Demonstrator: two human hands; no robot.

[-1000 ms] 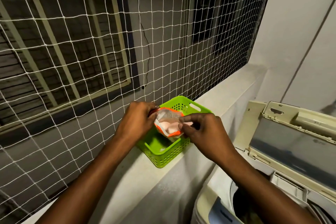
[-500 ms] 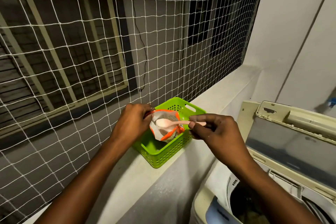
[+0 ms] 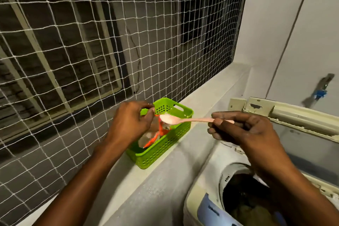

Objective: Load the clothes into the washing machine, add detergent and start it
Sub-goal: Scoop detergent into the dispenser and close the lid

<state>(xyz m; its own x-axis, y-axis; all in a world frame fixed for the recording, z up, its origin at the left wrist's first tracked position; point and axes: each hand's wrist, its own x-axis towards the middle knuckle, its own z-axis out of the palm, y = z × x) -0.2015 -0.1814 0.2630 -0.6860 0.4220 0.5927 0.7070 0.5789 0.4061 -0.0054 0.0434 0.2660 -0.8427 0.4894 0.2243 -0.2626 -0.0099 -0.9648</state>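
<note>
My right hand [image 3: 244, 130] pinches the handle of a pink plastic spoon [image 3: 185, 120], held level with a heap of white detergent powder in its bowl. My left hand [image 3: 130, 121] grips the top of an orange and white detergent pouch [image 3: 156, 136] that stands inside a green perforated basket [image 3: 165, 150] on the ledge. The spoon's bowl hovers just above the pouch and the basket. At the lower right the top-loading washing machine [image 3: 205, 194] has its lid [image 3: 302, 134] raised, and dark clothes [image 3: 249, 209] lie in the drum under my right forearm.
A white net [image 3: 110, 42] covers the opening behind the grey ledge [image 3: 201, 95]. A tap with a blue fitting [image 3: 320, 93] sticks out of the white wall at the right. The machine stands close against the ledge wall.
My right hand has drawn the spoon out of the pouch with powder on it and moved it to the right. The view has tilted down, so more of the drum shows.
</note>
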